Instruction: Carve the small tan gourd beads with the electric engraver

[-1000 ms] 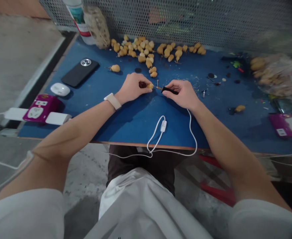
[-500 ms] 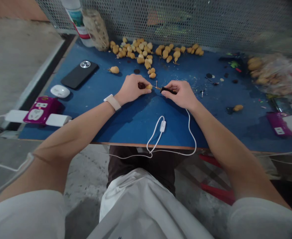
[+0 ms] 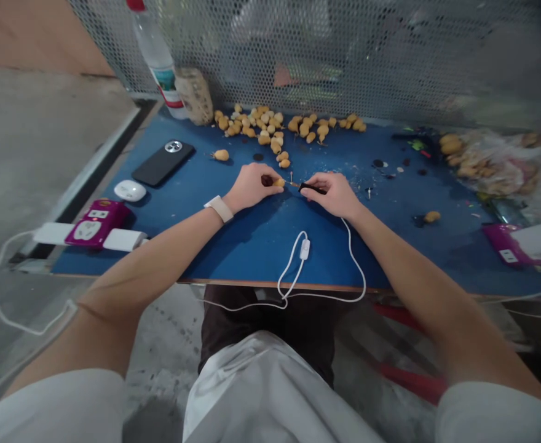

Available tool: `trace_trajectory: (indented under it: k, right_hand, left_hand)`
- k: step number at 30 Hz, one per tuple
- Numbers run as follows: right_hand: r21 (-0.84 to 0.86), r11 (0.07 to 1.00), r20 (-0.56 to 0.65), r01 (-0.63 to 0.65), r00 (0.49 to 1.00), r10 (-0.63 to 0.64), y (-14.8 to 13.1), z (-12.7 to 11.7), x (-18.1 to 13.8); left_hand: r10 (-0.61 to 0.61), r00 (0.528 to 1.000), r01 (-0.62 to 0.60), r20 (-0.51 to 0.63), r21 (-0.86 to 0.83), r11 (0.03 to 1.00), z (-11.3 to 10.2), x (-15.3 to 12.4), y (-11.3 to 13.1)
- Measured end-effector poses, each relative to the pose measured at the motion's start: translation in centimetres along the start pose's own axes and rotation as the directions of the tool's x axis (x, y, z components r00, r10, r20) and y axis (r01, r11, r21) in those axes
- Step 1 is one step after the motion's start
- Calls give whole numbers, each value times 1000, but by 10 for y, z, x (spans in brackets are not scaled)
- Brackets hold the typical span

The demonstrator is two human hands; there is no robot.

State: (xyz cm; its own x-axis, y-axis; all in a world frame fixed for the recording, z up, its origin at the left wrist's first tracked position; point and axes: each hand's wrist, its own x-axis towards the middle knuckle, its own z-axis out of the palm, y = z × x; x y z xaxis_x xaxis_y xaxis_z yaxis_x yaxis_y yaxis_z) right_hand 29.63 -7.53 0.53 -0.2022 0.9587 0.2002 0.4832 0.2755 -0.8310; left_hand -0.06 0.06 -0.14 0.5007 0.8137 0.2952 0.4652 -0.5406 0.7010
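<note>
Between the thumb and fingers of my left hand [image 3: 252, 187] is a tiny yellow-brown gourd [image 3: 278, 183], partly covered by the fingertips. My right hand [image 3: 335, 194] is closed around a black corded pen tool [image 3: 306, 187] with a thin metal tip. That tip points left at the gourd; whether it touches is too small to tell. A white cable [image 3: 351, 246] runs from the tool to an inline switch [image 3: 304, 249] near the table's front edge. Beyond my hands, loose small gourds [image 3: 283, 161] lie near the end of a larger pile [image 3: 261, 123].
On the left are a black phone [image 3: 163, 163], a white earbud case [image 3: 130, 191] and a purple power adapter [image 3: 98, 224]. A bottle [image 3: 162, 74] and a jar [image 3: 194, 95] stand by the mesh panel [image 3: 367, 67]. A plastic bag of gourds [image 3: 496, 160] lies to the right.
The camera view has tipped upward, so the table and my hands appear lower in the picture. Both hands keep the same hold on the gourd and the pen tool.
</note>
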Motion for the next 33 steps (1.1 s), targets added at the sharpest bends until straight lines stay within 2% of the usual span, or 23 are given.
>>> trace_trajectory:
  k: [17, 24, 33]
  right_hand:
    - [15, 1000, 18, 7, 1000, -7, -2, -1, 2]
    - [-76, 997, -3, 31, 1000, -31, 1, -2, -1]
    - [-99, 993, -26, 62, 998, -65, -1, 1, -4]
  left_hand:
    - [-27, 999, 27, 19, -32, 999, 1, 0, 1]
    - [-35, 999, 37, 35, -54, 998, 0, -2, 2]
    - [-36, 999, 36, 9, -66, 997, 1, -1, 3]
